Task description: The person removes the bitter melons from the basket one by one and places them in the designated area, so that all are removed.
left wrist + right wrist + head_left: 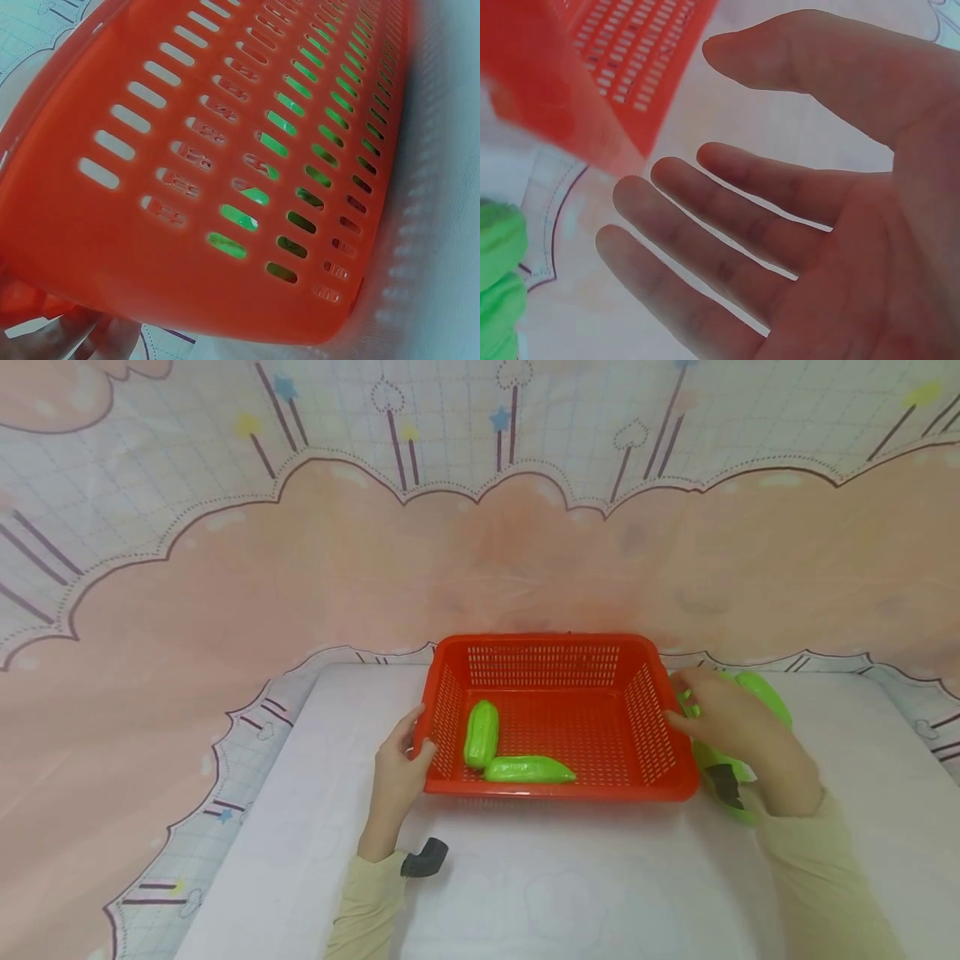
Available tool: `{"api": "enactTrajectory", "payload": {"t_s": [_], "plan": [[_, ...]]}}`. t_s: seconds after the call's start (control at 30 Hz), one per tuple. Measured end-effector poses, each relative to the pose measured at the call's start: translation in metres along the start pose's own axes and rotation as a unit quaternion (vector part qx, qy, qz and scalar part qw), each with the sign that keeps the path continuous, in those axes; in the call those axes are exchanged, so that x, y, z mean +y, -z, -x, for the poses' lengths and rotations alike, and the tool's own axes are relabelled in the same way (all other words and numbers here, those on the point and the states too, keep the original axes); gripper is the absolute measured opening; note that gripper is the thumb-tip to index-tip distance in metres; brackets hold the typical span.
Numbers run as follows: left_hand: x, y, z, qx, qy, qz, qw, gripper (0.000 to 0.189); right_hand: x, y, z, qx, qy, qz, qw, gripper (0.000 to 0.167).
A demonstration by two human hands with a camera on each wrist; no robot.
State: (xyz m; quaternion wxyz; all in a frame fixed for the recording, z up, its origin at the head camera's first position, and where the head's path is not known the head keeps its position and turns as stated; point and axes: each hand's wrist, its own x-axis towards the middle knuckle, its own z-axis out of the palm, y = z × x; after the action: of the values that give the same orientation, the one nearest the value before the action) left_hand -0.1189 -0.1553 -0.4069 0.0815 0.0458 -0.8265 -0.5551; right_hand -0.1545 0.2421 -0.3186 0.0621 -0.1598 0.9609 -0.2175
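Observation:
A red plastic basket with slotted walls stands on the table. My left hand grips its left rim, and in the left wrist view those fingers show under the rim. Inside lie two glossy green vegetable-shaped pieces: a ridged, blunt one along the left wall and a long one with a pointed tip along the near wall. My right hand is beside the basket's right wall, its fingers nearly straight and spread, holding nothing. Behind it, partly hidden, are more green pieces.
The white table extends in front of the basket and to both sides. A patterned cloth backdrop hangs close behind the basket. Black wrist cameras sit at the left sleeve and the right sleeve.

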Motion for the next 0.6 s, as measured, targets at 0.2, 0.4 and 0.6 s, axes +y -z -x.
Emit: {"api": "enactTrajectory", "payload": {"t_s": [0.2,0.4,0.6], "plan": [[0.001,0.0,0.0,0.002,0.0,0.001,1.0,0.055,-0.01,-0.004,-0.006,0.002,0.009,0.015,0.9998,0.05],[0.002,-0.001,-0.001,0.007,0.0,-0.005,1.0,0.055,-0.016,-0.008,-0.013,-0.009,0.005,0.011,0.9999,0.05],[0.001,0.0,0.0,0.006,0.002,-0.003,1.0,0.056,-0.016,-0.012,-0.018,-0.004,0.045,0.013,0.9989,0.049]]}}
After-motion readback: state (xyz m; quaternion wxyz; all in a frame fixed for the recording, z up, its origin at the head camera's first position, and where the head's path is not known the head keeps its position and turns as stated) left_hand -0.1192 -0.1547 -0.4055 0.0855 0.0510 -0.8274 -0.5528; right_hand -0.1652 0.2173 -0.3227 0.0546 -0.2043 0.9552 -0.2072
